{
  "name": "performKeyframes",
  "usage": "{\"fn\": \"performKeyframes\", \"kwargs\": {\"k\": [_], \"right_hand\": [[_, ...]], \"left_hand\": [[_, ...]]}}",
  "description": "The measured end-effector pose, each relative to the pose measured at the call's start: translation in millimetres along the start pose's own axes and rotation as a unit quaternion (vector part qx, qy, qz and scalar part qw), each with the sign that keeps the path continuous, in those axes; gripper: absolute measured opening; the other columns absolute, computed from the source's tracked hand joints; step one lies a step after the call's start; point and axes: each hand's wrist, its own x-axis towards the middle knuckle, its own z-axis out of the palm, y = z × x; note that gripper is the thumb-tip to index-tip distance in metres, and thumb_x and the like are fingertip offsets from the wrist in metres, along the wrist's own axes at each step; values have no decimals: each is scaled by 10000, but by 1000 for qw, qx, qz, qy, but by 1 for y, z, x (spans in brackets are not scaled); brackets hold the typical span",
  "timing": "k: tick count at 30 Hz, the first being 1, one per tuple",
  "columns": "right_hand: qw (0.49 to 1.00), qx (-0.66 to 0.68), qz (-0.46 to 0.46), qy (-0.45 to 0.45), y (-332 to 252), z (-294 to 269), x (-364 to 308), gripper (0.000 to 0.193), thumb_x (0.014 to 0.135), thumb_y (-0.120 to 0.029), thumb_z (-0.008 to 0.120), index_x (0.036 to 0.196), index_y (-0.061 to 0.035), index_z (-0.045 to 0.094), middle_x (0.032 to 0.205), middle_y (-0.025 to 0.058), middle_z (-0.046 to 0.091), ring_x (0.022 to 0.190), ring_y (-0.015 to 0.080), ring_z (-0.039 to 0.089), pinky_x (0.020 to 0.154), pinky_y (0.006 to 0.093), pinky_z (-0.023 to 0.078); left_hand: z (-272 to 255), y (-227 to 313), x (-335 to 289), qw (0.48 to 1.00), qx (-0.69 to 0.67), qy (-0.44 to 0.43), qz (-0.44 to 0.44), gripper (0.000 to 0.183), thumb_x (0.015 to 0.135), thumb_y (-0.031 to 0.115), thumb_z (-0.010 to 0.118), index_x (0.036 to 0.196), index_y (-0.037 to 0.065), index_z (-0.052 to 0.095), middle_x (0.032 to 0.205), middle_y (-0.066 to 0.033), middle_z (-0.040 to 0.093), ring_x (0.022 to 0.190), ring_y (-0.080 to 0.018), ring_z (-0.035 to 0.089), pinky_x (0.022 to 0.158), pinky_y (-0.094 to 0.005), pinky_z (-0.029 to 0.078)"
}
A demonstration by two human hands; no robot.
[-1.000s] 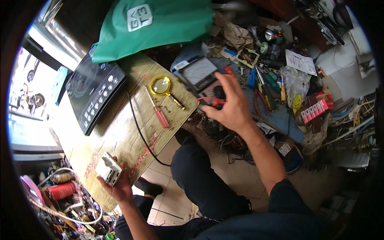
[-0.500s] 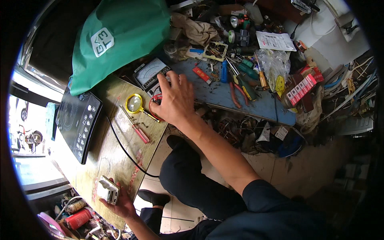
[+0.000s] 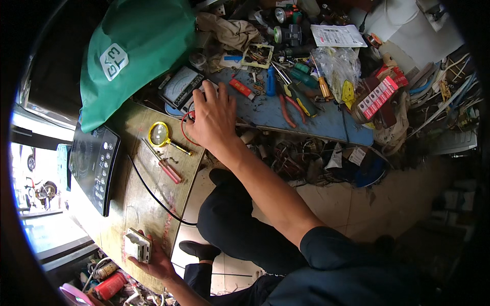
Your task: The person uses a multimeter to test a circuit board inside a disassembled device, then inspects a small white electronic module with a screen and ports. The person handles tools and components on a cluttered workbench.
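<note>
My left hand (image 3: 160,264), low at the left over the wooden table, holds a small white electrical wall plate (image 3: 137,246) with its thick housing showing. My right hand (image 3: 214,115) reaches far forward onto an analog multimeter (image 3: 181,85), its fingers bent over the lower part, which they hide. The meter's dial face stays visible past the fingertips. A red test lead (image 3: 184,130) loops out by the thumb. Nearer me lie a yellow-rimmed magnifying glass (image 3: 176,146) and a screwdriver with a red handle (image 3: 169,171).
On the wooden table (image 3: 115,224) stand a black induction cooker (image 3: 94,163) and a black cable (image 3: 148,188). A green bag (image 3: 138,56) rises behind. The blue bench (image 3: 326,125) carries red-handled pliers (image 3: 287,112), screwdrivers, flashlights and clutter. Loose parts heap below it.
The view has shifted slightly, so the surroundings sit a little differently. My right hand stays at the multimeter and my left keeps hold of the wall plate.
</note>
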Motion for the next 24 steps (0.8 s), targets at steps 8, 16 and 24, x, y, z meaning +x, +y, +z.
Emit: {"fn": "performKeyframes", "kwargs": {"k": [8, 16, 24], "right_hand": [[994, 88, -65, 8, 11, -20, -15, 692, 786, -263, 830, 1364, -19, 539, 1470, 212, 476, 1401, 459, 406, 1076, 674, 342], [971, 141, -188, 50, 82, -63, -67, 356, 831, -33, 674, 1185, -10, 652, 1312, 206, 585, 1278, 419, 542, 1081, 554, 413], [988, -138, -67, -9, 171, -113, -49, 415, 888, -264, 774, 1198, 0, 699, 1395, 185, 569, 1368, 403, 459, 1134, 567, 344]], "left_hand": [[-12, 1, 3, 998, 1, -56, -19, 784, 1058, 570, 487, 1620, 61, 290, 1541, -244, 469, 1237, -341, 628, 1118, -446, 497], [0, 2, -1, 998, 3, -58, -19, 821, 1030, 564, 559, 1603, 30, 314, 1526, -208, 504, 1180, -368, 665, 1013, -422, 573], [6, 2, -2, 999, 5, -38, -18, 833, 1028, 558, 566, 1600, 12, 302, 1520, -222, 503, 1170, -363, 668, 1006, -418, 579]]}}
